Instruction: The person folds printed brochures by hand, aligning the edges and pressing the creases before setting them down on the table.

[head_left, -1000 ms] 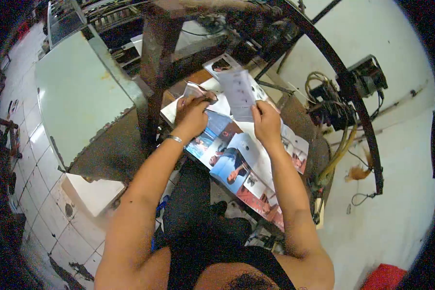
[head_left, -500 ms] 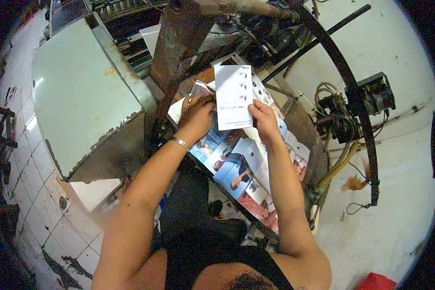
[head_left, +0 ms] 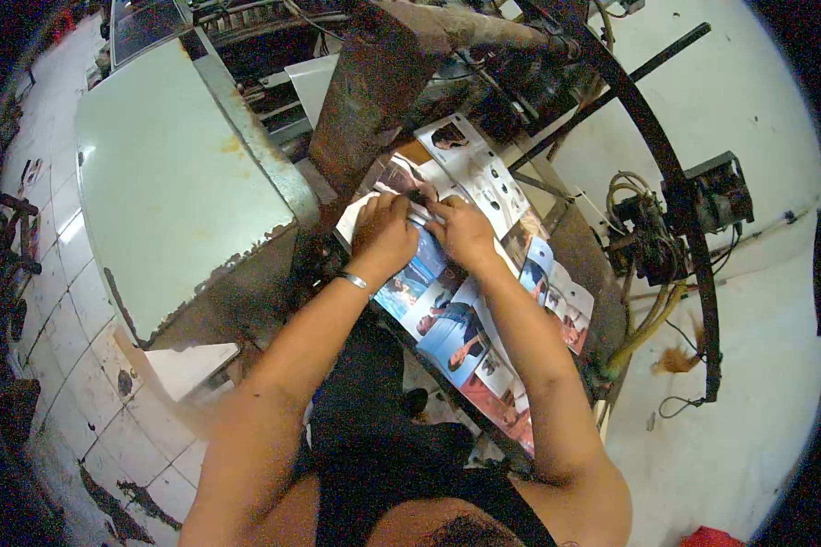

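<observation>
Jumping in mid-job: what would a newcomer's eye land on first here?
The left hand and right hand meet at mid-frame on a row of glossy printed sheets running diagonally toward the lower right. A large pale green metal panel fills the upper left, beside a rusty column.

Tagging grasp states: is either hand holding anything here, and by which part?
Left hand and right hand meet on the printed sheets, at a pale edge between them. Pinched or just pressed flat: cannot tell.
</observation>
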